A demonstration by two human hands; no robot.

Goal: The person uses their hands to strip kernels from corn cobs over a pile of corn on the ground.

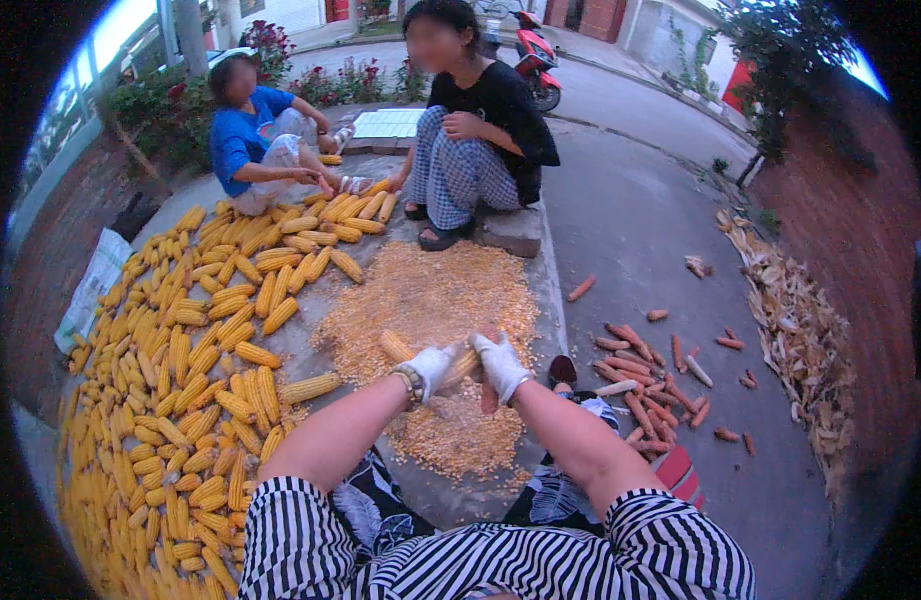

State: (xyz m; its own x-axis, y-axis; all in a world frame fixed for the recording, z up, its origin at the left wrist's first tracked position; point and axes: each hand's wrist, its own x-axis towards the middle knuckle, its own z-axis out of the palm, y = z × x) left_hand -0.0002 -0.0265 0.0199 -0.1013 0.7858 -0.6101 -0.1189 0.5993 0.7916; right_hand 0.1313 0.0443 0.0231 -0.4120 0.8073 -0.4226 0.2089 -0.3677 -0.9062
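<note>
My left hand (431,372), in a white glove, is closed on a yellow corn cob (397,346) over a spread of loose kernels (371,300). My right hand (500,372), also gloved, is beside it, closed on a reddish, stripped cob (487,395); the two pieces are held close together, and whether they touch is hard to tell. A large pile of yellow cobs (161,440) lies to my left, and several reddish bare cobs (656,415) lie on the pavement to my right.
A co-worker in blue (243,135) sits at back left. Another in black (501,130) crouches on a brick block (511,240) at the kernels' far edge. A white sack (91,290) is at left, dry husks (781,330) at right, a red scooter (536,70) behind.
</note>
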